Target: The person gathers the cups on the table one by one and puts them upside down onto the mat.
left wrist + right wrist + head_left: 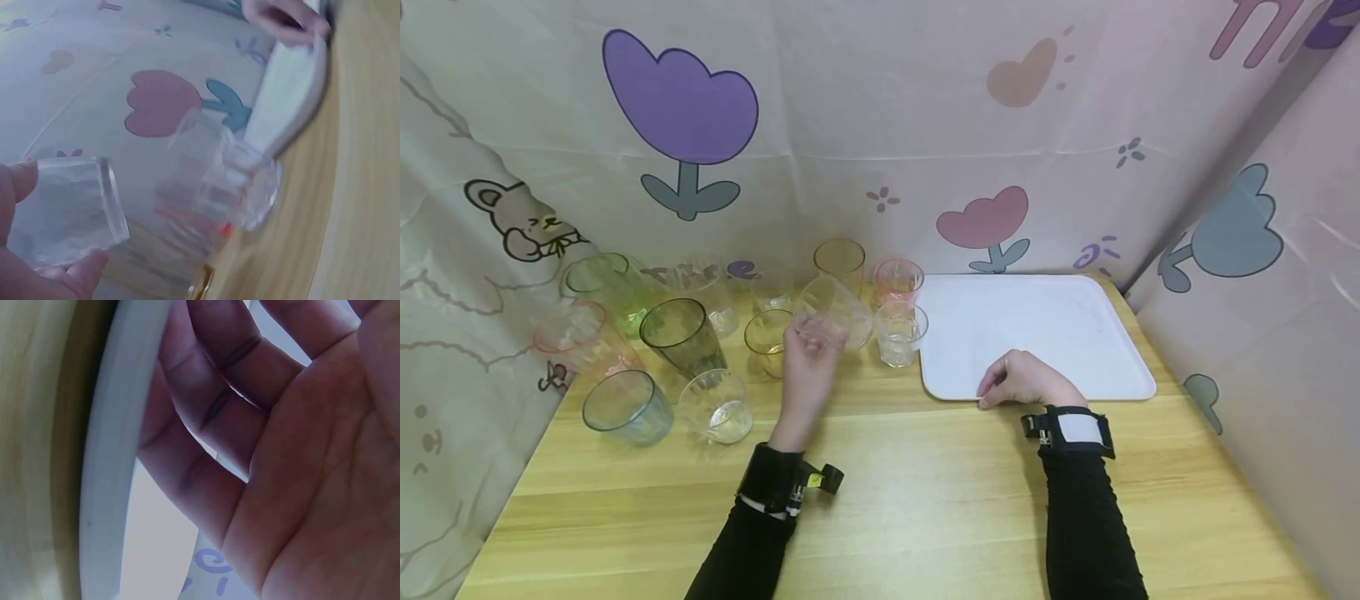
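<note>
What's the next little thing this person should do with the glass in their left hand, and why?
Probably raise the tilted clear glass and move it right toward the white tray: the left hand grips it, the right hand holds the tray's near edge, and a short clear tumbler stands between, so height may avoid a knock.

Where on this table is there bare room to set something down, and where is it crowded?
Bare patches: the wooden table between the black sleeves; its front-left, in front of the bluish glass; and the white tray beyond the right hand. Crowded: the back, leftward of the tray, where glasses stand close together and the left hand holds a clear glass.
</note>
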Demonstrator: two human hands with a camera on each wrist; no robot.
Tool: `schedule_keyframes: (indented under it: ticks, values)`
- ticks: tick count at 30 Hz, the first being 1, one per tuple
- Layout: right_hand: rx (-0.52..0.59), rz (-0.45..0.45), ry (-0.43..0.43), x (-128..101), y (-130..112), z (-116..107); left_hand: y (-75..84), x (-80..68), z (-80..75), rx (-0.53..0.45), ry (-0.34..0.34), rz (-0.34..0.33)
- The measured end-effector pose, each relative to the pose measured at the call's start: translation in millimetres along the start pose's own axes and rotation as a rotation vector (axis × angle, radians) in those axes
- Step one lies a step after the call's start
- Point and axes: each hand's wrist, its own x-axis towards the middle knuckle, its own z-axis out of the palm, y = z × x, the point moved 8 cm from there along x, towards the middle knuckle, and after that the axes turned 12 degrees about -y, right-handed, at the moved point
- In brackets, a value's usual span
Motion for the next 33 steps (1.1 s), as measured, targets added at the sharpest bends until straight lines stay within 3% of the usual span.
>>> schedule_keyframes:
  ticks: [3,8,12,19,26,30,33]
  values:
    - [0.001,0.001,0.006,0,0,-1,-2.3,1.4,2.1,-0.132,0.004,-0.019]
    - [-0.003,0.002,0.011,-1,0,-1,-10.4,-1.5,12.0,-0.386,-0.018,-0.132]
    - [0.003,-0.008,0.009,-1,0,-1,-15.6,-5.4,23.3,-0.501,-0.067,-0.196]
    - [-0.016,-0.027,0.063,-1,-4,-5,-16.2,-8.9,39.6,-0.599,-0.126,-0.203]
    - [0.029,-0.172,0.313,-9,-32,-26,-16.7,-12.5,49.0,-0.634,-0.162,-0.201]
    - [0.141,-0.285,0.502,-19,-56,-37,-14.7,-14.8,53.5,-0.655,-0.181,-0.202]
    - [0.267,-0.425,0.616,-27,-77,-38,-14.3,-15.4,56.1,-0.683,-0.190,-0.198]
